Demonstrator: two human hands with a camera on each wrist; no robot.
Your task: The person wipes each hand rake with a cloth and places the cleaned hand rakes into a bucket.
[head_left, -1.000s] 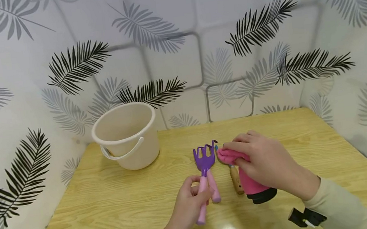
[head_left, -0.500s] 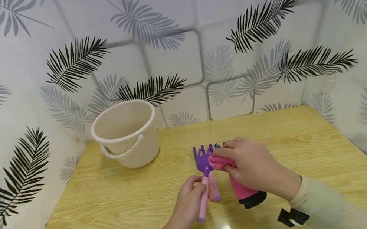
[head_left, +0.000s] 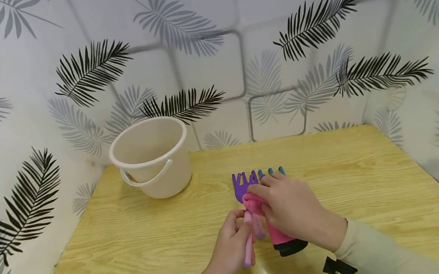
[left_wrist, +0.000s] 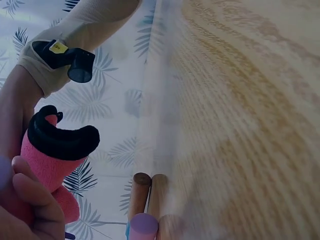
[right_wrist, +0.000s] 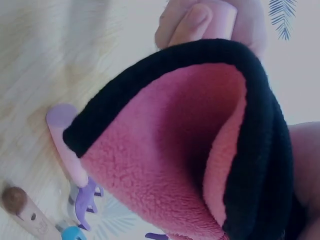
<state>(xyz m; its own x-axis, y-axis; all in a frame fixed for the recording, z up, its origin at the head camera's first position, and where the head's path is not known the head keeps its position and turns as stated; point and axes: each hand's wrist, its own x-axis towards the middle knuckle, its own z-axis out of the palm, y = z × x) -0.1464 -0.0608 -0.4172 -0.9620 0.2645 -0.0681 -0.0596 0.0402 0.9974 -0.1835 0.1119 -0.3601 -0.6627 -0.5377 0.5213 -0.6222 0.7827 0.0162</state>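
Near the middle of the worktop (head_left: 134, 244), I've got the left hand (head_left: 232, 243) curled round a pink-handled garden tool (head_left: 248, 243), probably gripped there to keep it steady against the cloth. The right hand (head_left: 291, 205) pinches a bunched pink cloth (head_left: 279, 233) at the handle's far end, black-edged end hanging loose; can't tell if it wraps right round. Just right of the held one lie another pink-handled tool (head_left: 259, 228) and a wooden-handled one (right_wrist: 31, 214), parked within reach I guess. Far left, the cream bucket (head_left: 171, 177) stands upright, likely there for elbow room.
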